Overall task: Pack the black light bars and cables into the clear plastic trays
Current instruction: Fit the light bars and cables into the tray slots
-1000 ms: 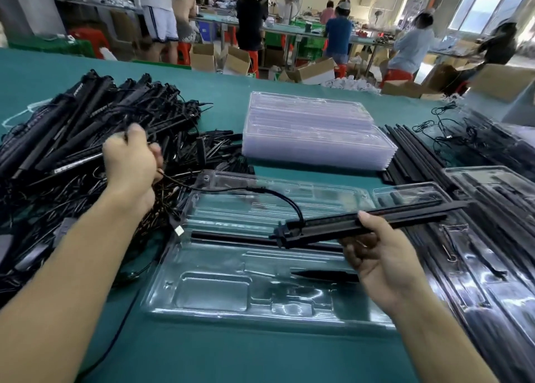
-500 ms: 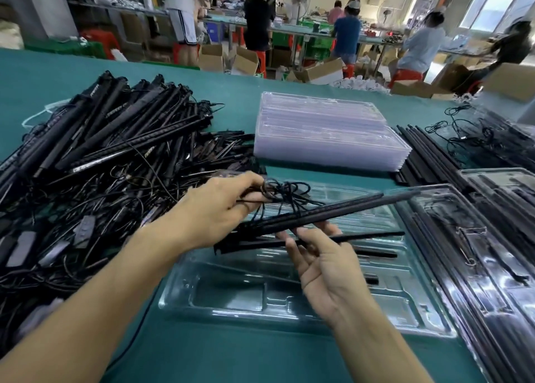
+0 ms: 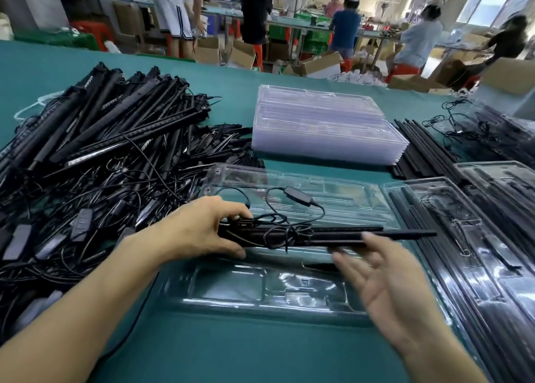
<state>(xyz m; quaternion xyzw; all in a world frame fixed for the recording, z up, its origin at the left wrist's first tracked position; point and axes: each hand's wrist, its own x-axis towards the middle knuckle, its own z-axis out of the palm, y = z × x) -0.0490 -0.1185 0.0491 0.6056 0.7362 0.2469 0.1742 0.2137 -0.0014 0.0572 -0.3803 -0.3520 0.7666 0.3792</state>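
My left hand [image 3: 199,232] grips the left end of a black light bar [image 3: 347,235] that lies level over the open clear plastic tray [image 3: 260,298]. The bar's cable [image 3: 278,229] loops loosely over the tray, with its inline controller [image 3: 298,195] resting toward the tray's far half. My right hand [image 3: 388,290] hovers blurred just below the bar's right part, fingers spread and holding nothing. A second dark piece lies in the tray under the bar.
A big heap of black light bars and tangled cables [image 3: 95,157] fills the table's left. A stack of clear trays [image 3: 327,128] stands behind. Loose black bars [image 3: 419,148] and filled trays [image 3: 474,252] lie at the right. People work at benches beyond the table.
The bar has swung from tilted to level and come lower over the tray. My right hand has let go and slid right; the bunched cable has spread out.
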